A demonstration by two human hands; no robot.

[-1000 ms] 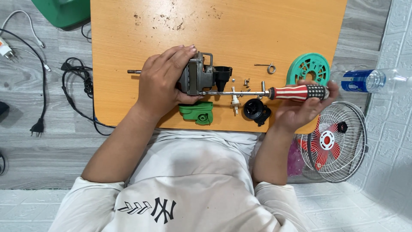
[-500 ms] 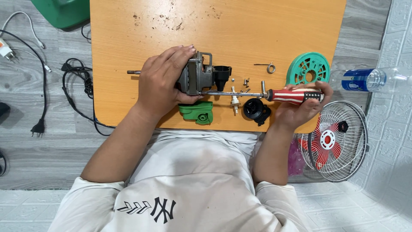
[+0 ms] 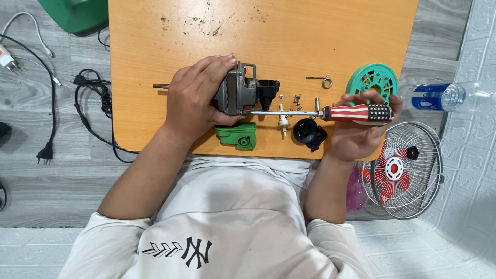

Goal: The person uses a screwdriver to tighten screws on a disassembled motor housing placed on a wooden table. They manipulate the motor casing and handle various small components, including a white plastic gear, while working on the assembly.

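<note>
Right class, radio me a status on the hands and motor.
Left hand gripping fan motor. Right hand holding screwdriver, tip at motor. Loose screws beneath shaft.

An orange wooden surface [image 3: 310, 36] is seen from above, marked with dark specks near its far edge. A grey fan motor [image 3: 236, 95] is rested on it, with a black part [image 3: 268, 92] at its end. A green plastic piece [image 3: 237, 135] and a black knob [image 3: 308, 133] are laid near the front edge. Small screws [image 3: 297, 98], a white pin [image 3: 282, 123] and a wire spring clip [image 3: 323, 80] are scattered between them. A round green grille part [image 3: 373, 80] is placed at the right edge.

The surface is set on a grey plank floor [image 3: 46, 196], where black cables [image 3: 90, 101], a plug [image 3: 45, 153], a plastic bottle [image 3: 447, 96] and a caged fan with red blades [image 3: 403, 170] are laid.
</note>
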